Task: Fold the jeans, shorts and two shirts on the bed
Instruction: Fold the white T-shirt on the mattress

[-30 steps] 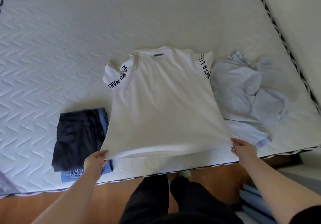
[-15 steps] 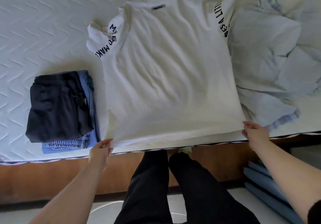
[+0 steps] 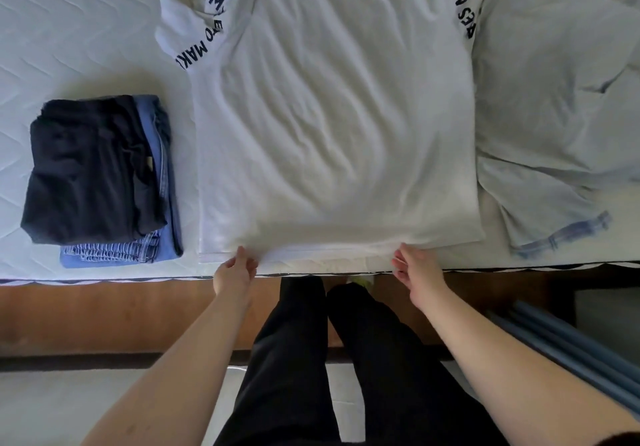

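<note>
On the white quilted mattress (image 3: 69,30) the white T-shirt (image 3: 332,116) lay spread flat and face down, its hem along the near edge and black lettering on both sleeves. Half a second before, the two hands had held the hem at its outer corners; now both had come inward along the hem. The left hand (image 3: 233,274) pinched the hem left of the shirt's middle, thumb and fingers closed on the cloth. The right hand (image 3: 415,267) sat at the hem right of the middle, fingers curled against the fabric edge, though whether they truly gripped it could not be told. The hands were well apart from each other.

Left of the T-shirt, just beside it, stood a folded stack: dark shorts (image 3: 90,168) on top of blue jeans (image 3: 138,251), as before. Right of the T-shirt, its edge tucked under the T-shirt's side, lay the pale blue shirt (image 3: 554,99), still crumpled and unfolded. The view had also drawn nearer to the T-shirt, so its collar now ran off the top. Below the mattress edge showed the person's black trousers (image 3: 294,359).
</note>
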The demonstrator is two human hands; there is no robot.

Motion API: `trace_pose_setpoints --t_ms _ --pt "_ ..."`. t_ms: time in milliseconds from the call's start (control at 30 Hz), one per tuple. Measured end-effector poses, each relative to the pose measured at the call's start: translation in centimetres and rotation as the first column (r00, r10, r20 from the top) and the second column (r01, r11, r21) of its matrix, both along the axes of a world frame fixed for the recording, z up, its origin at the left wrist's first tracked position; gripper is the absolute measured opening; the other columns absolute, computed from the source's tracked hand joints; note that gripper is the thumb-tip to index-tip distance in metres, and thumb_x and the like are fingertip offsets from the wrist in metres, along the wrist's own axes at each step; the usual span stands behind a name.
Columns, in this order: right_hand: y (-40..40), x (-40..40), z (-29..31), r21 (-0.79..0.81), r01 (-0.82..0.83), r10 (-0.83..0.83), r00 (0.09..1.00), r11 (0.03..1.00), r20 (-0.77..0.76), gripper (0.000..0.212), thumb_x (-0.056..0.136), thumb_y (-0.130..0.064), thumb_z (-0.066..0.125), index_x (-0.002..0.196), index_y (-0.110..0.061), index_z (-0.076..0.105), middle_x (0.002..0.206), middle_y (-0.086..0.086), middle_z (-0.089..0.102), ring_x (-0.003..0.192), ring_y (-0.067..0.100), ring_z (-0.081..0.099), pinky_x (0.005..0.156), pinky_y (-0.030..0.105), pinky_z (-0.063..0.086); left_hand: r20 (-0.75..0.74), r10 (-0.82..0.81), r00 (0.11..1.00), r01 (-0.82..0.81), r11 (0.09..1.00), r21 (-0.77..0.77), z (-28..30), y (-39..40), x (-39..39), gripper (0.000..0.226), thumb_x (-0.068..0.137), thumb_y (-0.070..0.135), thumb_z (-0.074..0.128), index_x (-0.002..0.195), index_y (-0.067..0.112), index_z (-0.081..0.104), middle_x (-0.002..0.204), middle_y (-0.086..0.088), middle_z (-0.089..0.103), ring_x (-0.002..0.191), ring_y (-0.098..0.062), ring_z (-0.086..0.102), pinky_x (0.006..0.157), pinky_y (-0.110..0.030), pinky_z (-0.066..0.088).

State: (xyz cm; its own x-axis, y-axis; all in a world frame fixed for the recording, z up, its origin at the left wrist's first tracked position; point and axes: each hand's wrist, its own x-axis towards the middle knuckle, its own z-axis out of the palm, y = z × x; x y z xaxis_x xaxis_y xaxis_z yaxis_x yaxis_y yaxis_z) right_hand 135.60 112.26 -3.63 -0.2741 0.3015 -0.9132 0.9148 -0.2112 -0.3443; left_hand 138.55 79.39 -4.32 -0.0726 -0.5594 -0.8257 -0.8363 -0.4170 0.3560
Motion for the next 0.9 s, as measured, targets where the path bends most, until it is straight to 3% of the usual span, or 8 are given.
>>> trace_pose_setpoints --t_ms 133,233,333,467,567,667,767,900 --pt "-1.6 -0.9 0.0 -0.047 0.091 -0.090 0.996 0.995 0.019 0.014 0.093 -0.030 0.066 0.102 -0.020 0.065 0.097 0.000 0.070 0.087 0.014 0.069 0.063 0.027 0.051 -0.020 0.123 0.992 -0.122 0.992 0.037 -0.5 0.8 -0.7 0.038 0.087 0.034 0.074 0.115 0.010 0.067 0.085 -0.003 0.070 0.071 -0.013 0.066 0.058 -0.026 0.054" --pt "-2.1 -1.6 0.0 -0.011 0.145 -0.143 0.986 0.989 0.091 0.018 0.090 -0.030 0.070 0.096 -0.014 0.065 0.092 0.002 0.070 0.079 0.015 0.069 0.059 0.027 0.050 -0.004 0.142 0.990 -0.140 0.982 0.125 -0.6 0.7 -1.0 0.037 0.092 0.034 0.067 0.118 0.008 0.062 0.105 -0.003 0.068 0.084 -0.014 0.068 0.059 -0.024 0.050" --pt "-2.3 -1.8 0.0 0.034 0.166 -0.169 0.976 0.986 0.139 0.024 0.087 -0.031 0.073 0.090 -0.009 0.062 0.088 0.002 0.070 0.071 0.014 0.069 0.053 0.025 0.049 0.043 0.218 0.975 -0.222 0.955 0.196 -0.4 0.5 -1.3 0.019 0.100 0.023 0.054 0.117 0.016 0.062 0.124 0.001 0.067 0.096 -0.012 0.066 0.064 -0.025 0.048" --pt "-2.4 -1.7 -0.4 0.056 0.188 -0.196 0.963 0.981 0.187 0.019 0.096 -0.022 0.063 0.102 -0.004 0.062 0.099 0.003 0.072 0.067 0.012 0.069 0.052 0.022 0.048 0.044 0.241 0.970 -0.244 0.947 0.206 0.0 0.5 -0.8 0.016 0.093 0.027 0.068 0.106 0.018 0.068 0.103 0.004 0.074 0.085 -0.006 0.067 0.063 -0.025 0.048" --pt "-2.5 -1.6 -0.6 0.060 0.250 -0.257 0.951 0.966 0.174 0.015 0.099 -0.015 0.054 0.106 -0.004 0.062 0.108 0.004 0.071 0.068 0.011 0.069 0.053 0.021 0.048 0.012 0.235 0.972 -0.232 0.946 0.226 0.3 0.8 -0.7 0.017 0.093 0.028 0.068 0.104 0.014 0.066 0.098 0.003 0.073 0.086 -0.009 0.067 0.065 -0.027 0.051" --pt "-3.0 -1.3 -0.3 0.102 0.264 -0.275 0.955 0.959 0.112 0.016 0.092 -0.024 0.069 0.097 -0.009 0.065 0.098 0.001 0.072 0.069 0.010 0.070 0.051 0.022 0.047 0.037 0.265 0.963 -0.267 0.940 0.214 0.5 1.2 -1.0 0.013 0.092 0.025 0.069 0.092 0.013 0.064 0.098 0.000 0.071 0.087 -0.014 0.067 0.064 -0.029 0.054" --pt "-3.3 -1.2 -0.2 0.129 0.309 -0.318 0.946 0.942 0.060 0.023 0.087 -0.025 0.074 0.104 -0.012 0.065 0.091 0.000 0.071 0.069 0.011 0.070 0.050 0.022 0.048 0.068 0.290 0.955 -0.298 0.933 0.201 0.5 1.4 -1.4 0.016 0.091 0.024 0.071 0.085 0.012 0.062 0.096 -0.001 0.070 0.083 -0.014 0.066 0.060 -0.030 0.053" --pt "-3.1 -1.7 -0.2 0.169 0.370 -0.377 0.926 0.913 0.006 0.019 0.086 -0.024 0.075 0.097 -0.014 0.063 0.087 0.001 0.070 0.066 0.012 0.069 0.050 0.022 0.049 0.132 0.291 0.948 -0.312 0.929 0.199 0.2 1.0 -1.7 0.017 0.090 0.024 0.072 0.096 0.011 0.064 0.093 0.000 0.067 0.084 -0.015 0.065 0.061 -0.032 0.054"
